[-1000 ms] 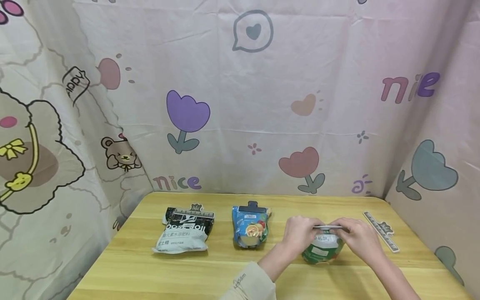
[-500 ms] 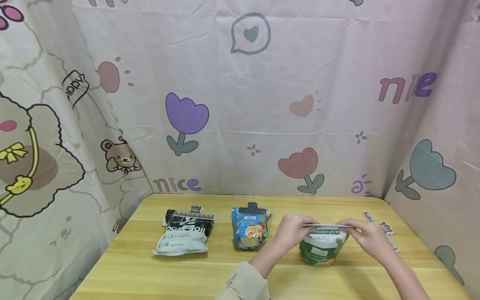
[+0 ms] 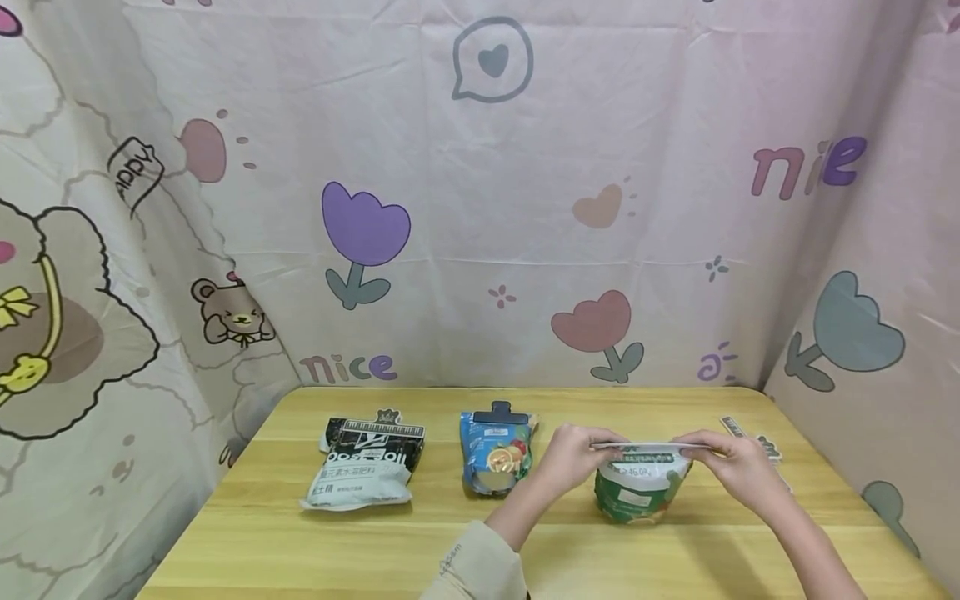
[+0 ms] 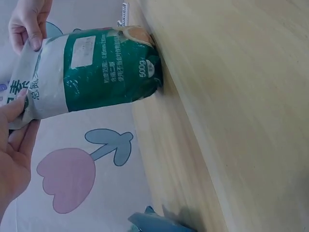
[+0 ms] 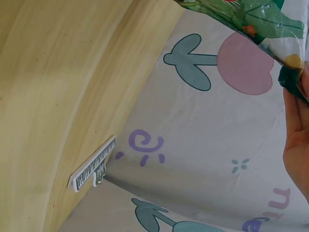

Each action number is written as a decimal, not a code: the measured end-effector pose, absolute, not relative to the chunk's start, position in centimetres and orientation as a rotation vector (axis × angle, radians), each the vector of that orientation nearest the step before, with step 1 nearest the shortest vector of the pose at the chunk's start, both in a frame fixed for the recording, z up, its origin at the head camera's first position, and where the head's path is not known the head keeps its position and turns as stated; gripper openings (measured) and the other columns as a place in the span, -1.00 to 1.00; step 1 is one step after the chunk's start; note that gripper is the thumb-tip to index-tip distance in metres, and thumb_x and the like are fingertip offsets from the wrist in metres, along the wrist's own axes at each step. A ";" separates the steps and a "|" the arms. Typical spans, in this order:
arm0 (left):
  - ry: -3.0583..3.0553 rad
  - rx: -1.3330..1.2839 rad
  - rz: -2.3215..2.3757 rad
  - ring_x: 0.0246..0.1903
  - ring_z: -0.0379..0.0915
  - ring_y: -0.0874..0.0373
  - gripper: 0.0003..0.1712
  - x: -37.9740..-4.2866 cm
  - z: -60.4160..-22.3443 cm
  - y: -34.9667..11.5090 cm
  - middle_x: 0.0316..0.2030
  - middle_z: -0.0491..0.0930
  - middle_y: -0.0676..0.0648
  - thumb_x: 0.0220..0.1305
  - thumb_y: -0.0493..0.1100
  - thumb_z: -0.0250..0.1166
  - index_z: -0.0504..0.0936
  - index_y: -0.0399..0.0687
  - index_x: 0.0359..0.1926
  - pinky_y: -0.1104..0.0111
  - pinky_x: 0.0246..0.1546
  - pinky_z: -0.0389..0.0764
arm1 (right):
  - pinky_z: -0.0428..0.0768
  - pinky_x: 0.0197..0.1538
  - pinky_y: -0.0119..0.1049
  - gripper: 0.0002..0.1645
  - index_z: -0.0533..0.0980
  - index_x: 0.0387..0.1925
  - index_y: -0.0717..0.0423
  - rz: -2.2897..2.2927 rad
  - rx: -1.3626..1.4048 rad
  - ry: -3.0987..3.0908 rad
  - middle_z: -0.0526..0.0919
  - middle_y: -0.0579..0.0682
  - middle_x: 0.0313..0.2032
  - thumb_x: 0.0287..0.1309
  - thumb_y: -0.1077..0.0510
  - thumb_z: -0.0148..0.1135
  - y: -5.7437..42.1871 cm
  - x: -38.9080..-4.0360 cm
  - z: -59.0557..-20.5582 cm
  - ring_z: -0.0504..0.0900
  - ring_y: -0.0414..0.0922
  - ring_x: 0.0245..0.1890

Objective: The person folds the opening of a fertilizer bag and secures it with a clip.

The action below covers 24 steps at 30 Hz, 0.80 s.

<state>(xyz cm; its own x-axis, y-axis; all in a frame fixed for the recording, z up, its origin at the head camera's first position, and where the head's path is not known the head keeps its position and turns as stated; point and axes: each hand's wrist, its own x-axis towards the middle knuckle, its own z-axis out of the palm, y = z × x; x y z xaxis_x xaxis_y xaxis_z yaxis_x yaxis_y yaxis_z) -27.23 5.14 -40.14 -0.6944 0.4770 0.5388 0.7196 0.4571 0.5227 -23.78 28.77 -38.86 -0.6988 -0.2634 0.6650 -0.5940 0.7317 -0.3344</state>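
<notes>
A green and white plastic bag [image 3: 636, 493] stands upright on the table's right half, its top edge folded into a flat strip. My left hand [image 3: 573, 458] pinches the left end of that strip between thumb and fingers. At the other end my right hand [image 3: 738, 471] pinches it too. In the left wrist view the bag [image 4: 104, 70] shows its green lower part with a white label, its bottom at the table. The right wrist view catches only the bag's printed side [image 5: 270, 21] and part of my right hand [image 5: 298, 145].
A piano-keyboard clip [image 5: 94, 164] lies on the table beyond my right hand, partly hidden in the head view. To the left stand a blue bag [image 3: 491, 458] with a black clip [image 3: 501, 413] and a black and white bag [image 3: 363, 467] with another keyboard clip [image 3: 384, 427]. Printed cloth [image 3: 450, 208] hangs behind.
My hands have moved apart along the bag's top, left hand leftward and right hand rightward. The top edge now stretches wide and flat between them. The other bags stay put.
</notes>
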 end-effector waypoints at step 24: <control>-2.341 -0.956 -0.558 -0.36 0.53 0.45 -0.80 -26.1 -38.9 6.8 -0.35 0.65 0.20 0.23 0.01 0.21 0.72 0.11 -0.25 0.67 -0.34 0.45 | 0.58 -0.37 -0.16 -0.72 0.64 -0.43 0.11 0.430 0.772 -2.171 0.67 -0.06 -0.43 -0.33 0.37 0.43 24.7 -23.7 -38.7 0.63 -0.07 -0.42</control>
